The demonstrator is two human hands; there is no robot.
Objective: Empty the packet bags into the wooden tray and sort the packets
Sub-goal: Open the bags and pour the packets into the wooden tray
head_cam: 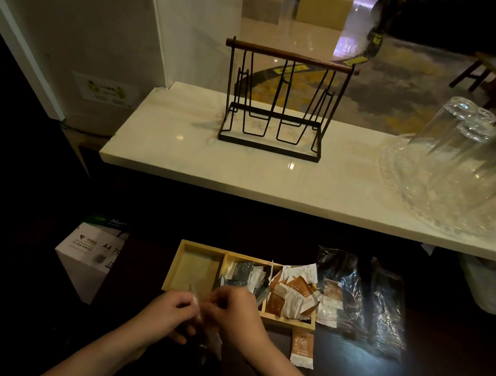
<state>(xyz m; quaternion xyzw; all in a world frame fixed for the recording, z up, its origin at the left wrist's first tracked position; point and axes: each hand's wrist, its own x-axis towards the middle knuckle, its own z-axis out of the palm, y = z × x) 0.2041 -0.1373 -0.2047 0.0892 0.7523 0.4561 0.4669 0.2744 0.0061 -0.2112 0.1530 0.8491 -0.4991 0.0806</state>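
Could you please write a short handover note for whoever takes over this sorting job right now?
Left hand and right hand: both grip a clear packet bag in front of the wooden tray.
Tray: left compartment bare, middle holds dark packets, right holds orange packets.
One orange packet lies outside the tray; crumpled bags lie right of it.
Left: empty this bag, finish sorting.

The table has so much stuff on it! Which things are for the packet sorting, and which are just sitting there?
For the job:
wooden tray
orange packets
dark packets
stray orange packet
plastic bags
clear bag held by left hand and right hand

Just lying about:
wire rack
upturned glasses
glass tray
paper box
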